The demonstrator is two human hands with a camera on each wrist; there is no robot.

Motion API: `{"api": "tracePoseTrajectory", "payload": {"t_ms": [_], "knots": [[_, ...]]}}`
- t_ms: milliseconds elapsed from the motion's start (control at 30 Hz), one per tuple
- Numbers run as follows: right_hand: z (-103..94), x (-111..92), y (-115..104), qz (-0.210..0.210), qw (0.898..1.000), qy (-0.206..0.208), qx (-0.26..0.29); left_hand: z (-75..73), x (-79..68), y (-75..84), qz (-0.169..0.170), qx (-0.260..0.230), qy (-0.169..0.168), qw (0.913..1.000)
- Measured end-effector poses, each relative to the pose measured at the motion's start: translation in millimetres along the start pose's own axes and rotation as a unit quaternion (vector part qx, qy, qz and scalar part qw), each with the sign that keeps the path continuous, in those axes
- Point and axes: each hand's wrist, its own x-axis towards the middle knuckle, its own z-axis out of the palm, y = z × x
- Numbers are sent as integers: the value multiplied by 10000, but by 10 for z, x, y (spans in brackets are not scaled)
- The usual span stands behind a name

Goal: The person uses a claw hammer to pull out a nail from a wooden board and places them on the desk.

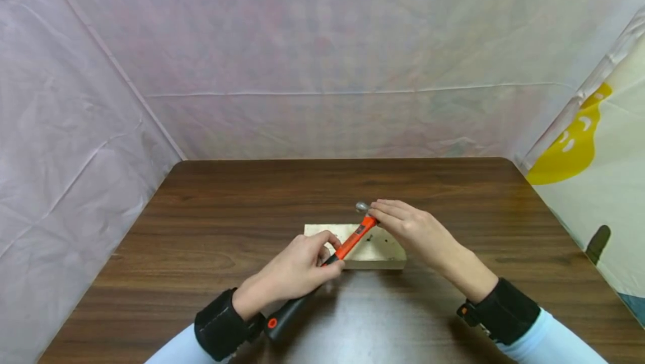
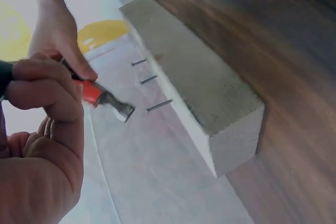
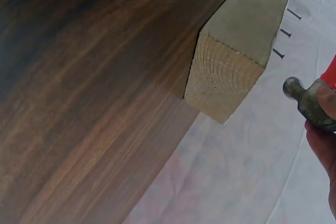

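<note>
A ball-peen hammer [image 1: 356,238] with an orange and black handle slants above a pale wooden block [image 1: 388,253]. My left hand [image 1: 302,263] holds the handle around its middle, and the curled fingers [image 2: 47,85] show close up in the left wrist view. At the far end, my right hand [image 1: 415,229] pinches the metal head [image 3: 310,100] between thumb and fingers. Three thin nails [image 2: 157,105] stand up from the block's top face, partly sunk in. The hammer head is raised beside them, apart from the nails.
The block lies on a dark brown wood-grain table [image 1: 211,213]. Pale fabric sheets [image 1: 322,45] hang behind the table and along its sides. On the right sheet there is a yellow printed shape [image 1: 569,145].
</note>
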Motion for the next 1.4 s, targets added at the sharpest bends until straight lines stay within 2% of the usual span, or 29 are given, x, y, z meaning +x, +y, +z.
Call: {"api": "tracePoseTrajectory", "payload": {"t_ms": [233,500,600,767,867,967,1100,1233,1400], "knots": [[-11,-6,16,-79,9996,174,218,-69,17,50,-263,-308,-128,9991],[-28,-17,37,-21,9970,371,674,-152,53,39,-275,-432,-104,9986],[-29,-25,55,92,9944,482,933,-197,70,20,-309,-644,19,9974],[-26,-26,85,180,9916,583,1145,-242,96,-49,-268,-1337,231,9904],[-12,-29,91,206,9896,646,1268,-240,106,-120,107,-1174,545,9915],[5,-39,97,250,9862,771,1447,-220,118,-202,750,-845,852,9899],[13,-44,95,349,9818,892,1637,-196,142,-251,1689,-849,1080,9760],[4,-35,57,531,9762,855,1922,-182,133,-151,2267,-1197,1212,9589],[4,-18,-32,738,9671,732,2322,-220,84,114,2556,-1607,1324,9441]]}}
